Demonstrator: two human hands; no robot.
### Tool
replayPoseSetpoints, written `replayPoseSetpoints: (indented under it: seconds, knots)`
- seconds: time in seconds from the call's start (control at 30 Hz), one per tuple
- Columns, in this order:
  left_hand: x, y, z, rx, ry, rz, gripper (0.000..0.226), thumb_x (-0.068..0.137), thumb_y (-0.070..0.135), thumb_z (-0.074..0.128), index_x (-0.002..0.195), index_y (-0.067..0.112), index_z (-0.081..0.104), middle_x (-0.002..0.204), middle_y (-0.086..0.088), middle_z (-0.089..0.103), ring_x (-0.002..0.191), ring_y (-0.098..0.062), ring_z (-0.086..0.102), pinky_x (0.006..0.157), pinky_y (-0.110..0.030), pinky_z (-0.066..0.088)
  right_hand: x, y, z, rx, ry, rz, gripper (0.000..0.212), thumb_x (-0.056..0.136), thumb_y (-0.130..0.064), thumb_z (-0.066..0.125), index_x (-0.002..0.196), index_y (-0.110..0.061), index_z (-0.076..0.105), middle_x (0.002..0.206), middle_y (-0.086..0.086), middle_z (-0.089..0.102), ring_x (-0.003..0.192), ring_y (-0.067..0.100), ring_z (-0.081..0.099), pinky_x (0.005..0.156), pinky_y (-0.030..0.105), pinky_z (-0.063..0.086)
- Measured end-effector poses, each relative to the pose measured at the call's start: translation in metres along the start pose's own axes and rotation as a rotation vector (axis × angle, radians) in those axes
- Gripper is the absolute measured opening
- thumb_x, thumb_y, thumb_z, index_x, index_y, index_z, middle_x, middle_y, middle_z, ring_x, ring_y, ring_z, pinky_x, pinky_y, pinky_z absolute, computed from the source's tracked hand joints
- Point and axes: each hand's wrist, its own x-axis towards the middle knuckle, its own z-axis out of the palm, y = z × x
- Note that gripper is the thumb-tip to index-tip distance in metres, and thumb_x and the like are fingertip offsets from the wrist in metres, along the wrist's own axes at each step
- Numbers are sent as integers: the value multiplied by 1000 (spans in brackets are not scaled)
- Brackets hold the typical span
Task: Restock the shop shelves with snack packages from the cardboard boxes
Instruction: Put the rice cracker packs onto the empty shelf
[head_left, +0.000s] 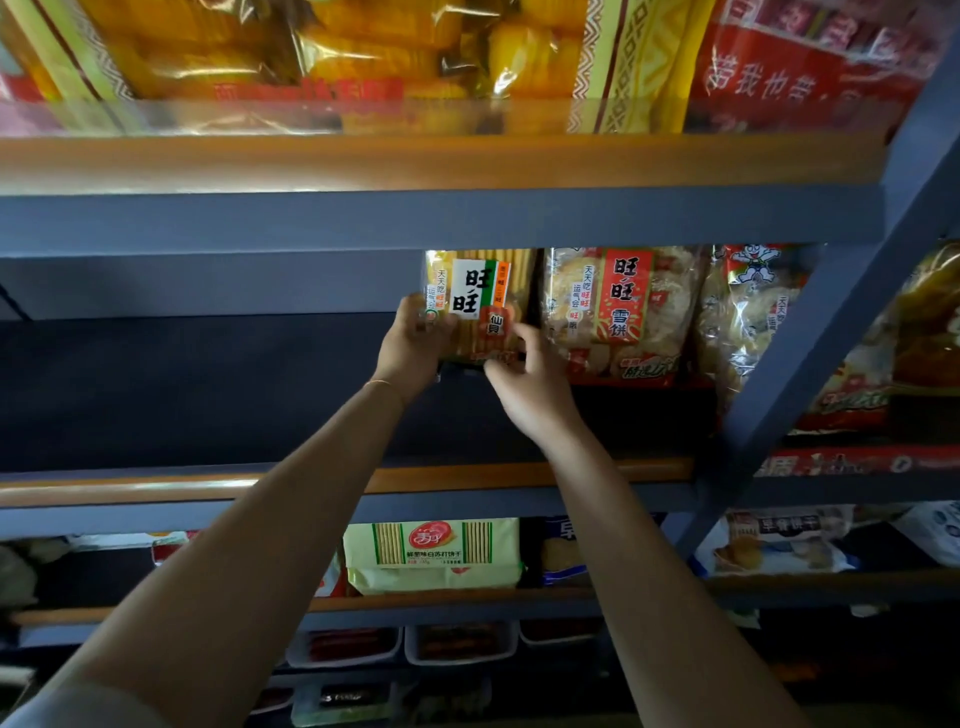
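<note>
A yellow rice-cracker package (480, 301) with a white, green and orange label stands upright at the back of the middle shelf (156, 483). My left hand (415, 348) grips its left edge, fingers curled round the side. My right hand (530, 379) holds its lower right corner from below. Both arms reach up and forward into the shelf. The package's bottom edge is hidden behind my hands.
To the package's right stand a red-labelled rice-cracker bag (618, 312) and a cartoon-printed bag (748, 312). A grey diagonal shelf post (831, 322) crosses the right side. The shelf above holds yellow snack bags (363, 52); below lies a green cracker pack (431, 556).
</note>
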Motion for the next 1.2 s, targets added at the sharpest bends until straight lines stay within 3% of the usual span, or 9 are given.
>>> replayPoseSetpoints:
  seconds: [0.13, 0.3, 0.4, 0.47, 0.57, 0.73, 0.87, 1.03, 1.2]
  knots:
    - [3, 0, 7, 41, -7, 5, 34, 104, 30, 54, 134, 18, 45, 103, 8, 64, 88, -8, 63, 76, -33, 56, 3, 8, -3, -25, -5, 19, 57, 97, -27, 57, 149, -24, 34, 129, -6, 40, 103, 16, 55, 64, 18, 40]
    - [5, -1, 6, 137, -39, -53, 27, 103, 38, 53, 125, 25, 44, 115, -4, 65, 98, -26, 68, 83, -53, 60, 5, 14, 4, -35, 58, 2, 51, 94, -28, 59, 142, -24, 42, 134, 9, 51, 102, 20, 57, 65, 18, 38]
    - [7, -1, 3, 190, -47, -73, 31, 102, 43, 53, 125, 23, 45, 117, -5, 64, 93, -24, 68, 78, -50, 62, 3, 16, 6, -71, 122, -40, 40, 94, -27, 62, 132, -20, 49, 126, 11, 57, 92, 15, 56, 57, 7, 37]
    - [6, -2, -1, 212, -54, -73, 31, 101, 46, 53, 121, 23, 47, 115, -4, 65, 91, -22, 68, 79, -47, 62, -1, 15, 5, -130, 188, -104, 37, 94, -25, 65, 128, -13, 54, 125, 7, 58, 101, 13, 55, 67, 4, 37]
    - [4, -6, -8, 218, -82, -64, 40, 99, 51, 55, 124, 20, 53, 113, -1, 67, 87, -17, 67, 78, -41, 60, -4, 11, 7, -180, 245, -201, 34, 92, -25, 69, 120, -8, 59, 120, 7, 62, 112, 18, 56, 83, 16, 38]
    - [-10, 1, -35, 167, -99, -43, 38, 95, 45, 64, 123, 22, 52, 113, 2, 64, 87, -15, 64, 75, -37, 54, -11, -3, 26, -218, 305, -320, 31, 89, -28, 73, 111, -8, 63, 109, 6, 67, 103, 21, 61, 81, 26, 47]
    - [-48, 8, -91, -47, 61, 14, 5, 101, 19, 57, 105, 19, 60, 95, -3, 69, 76, -16, 68, 71, -34, 55, -30, -29, 74, -161, 255, -381, 19, 92, -19, 67, 109, -11, 64, 104, 1, 68, 94, 14, 63, 80, 25, 49]
    - [-150, -25, -203, -353, 262, 83, 21, 103, 6, 49, 87, 8, 62, 63, -4, 58, 52, -15, 54, 50, -27, 44, -81, -69, 193, -46, 83, -522, 10, 92, -9, 61, 101, -9, 65, 90, 5, 66, 70, 6, 58, 66, 11, 42]
    - [-224, -158, -338, -227, 621, -279, 24, 100, 5, 50, 81, -3, 63, 57, -7, 56, 52, -15, 52, 56, -28, 44, -170, -72, 366, -34, -239, -443, 8, 91, -14, 59, 97, -12, 65, 82, 2, 63, 64, 7, 56, 61, 15, 42]
